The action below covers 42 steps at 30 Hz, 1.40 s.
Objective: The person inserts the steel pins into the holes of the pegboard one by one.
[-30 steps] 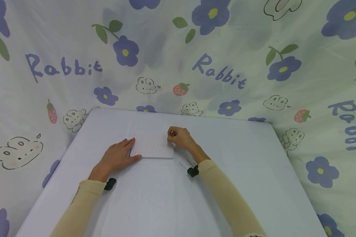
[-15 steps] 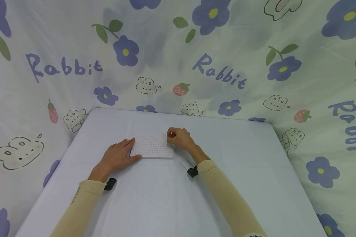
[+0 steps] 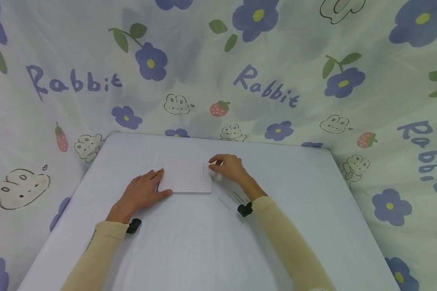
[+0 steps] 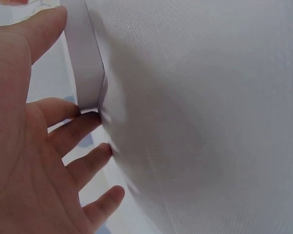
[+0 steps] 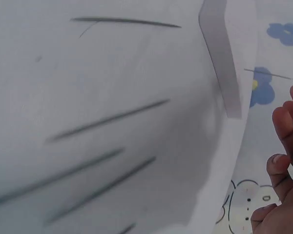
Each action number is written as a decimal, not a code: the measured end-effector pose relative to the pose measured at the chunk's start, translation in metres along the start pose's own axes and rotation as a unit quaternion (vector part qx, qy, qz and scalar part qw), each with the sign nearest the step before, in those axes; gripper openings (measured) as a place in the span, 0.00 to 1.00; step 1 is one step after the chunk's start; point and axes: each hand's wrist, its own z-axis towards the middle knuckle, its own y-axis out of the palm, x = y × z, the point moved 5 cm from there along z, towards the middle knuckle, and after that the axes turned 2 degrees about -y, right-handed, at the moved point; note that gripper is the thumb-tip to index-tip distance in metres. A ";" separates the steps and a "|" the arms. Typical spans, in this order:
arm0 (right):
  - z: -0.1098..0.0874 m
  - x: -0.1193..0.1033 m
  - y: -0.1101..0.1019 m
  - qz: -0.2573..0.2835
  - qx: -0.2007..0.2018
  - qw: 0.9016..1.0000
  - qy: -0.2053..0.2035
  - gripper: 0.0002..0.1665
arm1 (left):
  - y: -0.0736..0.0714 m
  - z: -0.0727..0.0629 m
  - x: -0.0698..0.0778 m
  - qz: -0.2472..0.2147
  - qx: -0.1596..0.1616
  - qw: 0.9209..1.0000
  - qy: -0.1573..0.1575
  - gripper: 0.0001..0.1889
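A white board (image 3: 183, 178) with a grid of small holes lies flat on the table. My left hand (image 3: 140, 194) steadies its near-left corner, with the fingers along the left side and the thumb at the front edge. One thin dark rod (image 3: 203, 167) stands upright near the board's right side. My right hand (image 3: 228, 166) hovers just right of that rod. In the right wrist view the right fingers (image 5: 283, 126) are loosely bent, apart from the standing rod (image 5: 268, 74), and nothing shows between them. The fingertips of the left hand (image 4: 44, 146) touch the board's edge (image 4: 85, 63) in the left wrist view.
Several thin dark rods (image 3: 224, 203) lie on the white table (image 3: 189, 242) in front of the board, partly under the right forearm. Dark wrist cameras (image 3: 245, 209) sit at both cuffs. A patterned curtain (image 3: 204, 60) surrounds the table's back and sides.
My right hand has drawn back to the right and its fingers have parted, exposing the upright rod on the board. The left hand keeps its place on the board.
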 end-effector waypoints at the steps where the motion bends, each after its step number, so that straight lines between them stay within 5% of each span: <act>1: -0.002 0.002 -0.003 -0.003 0.003 1.000 -0.001 0.17 | 0.000 0.000 -0.001 0.000 0.000 1.000 0.000 0.49; 23: -0.089 0.068 -0.069 0.025 0.076 0.995 0.053 0.21 | 0.001 0.000 0.000 -0.003 0.004 1.000 -0.002 0.49; 42: -0.136 0.108 -0.050 -0.046 0.049 0.991 0.113 0.17 | 0.003 -0.001 0.000 -0.006 0.010 1.000 0.001 0.49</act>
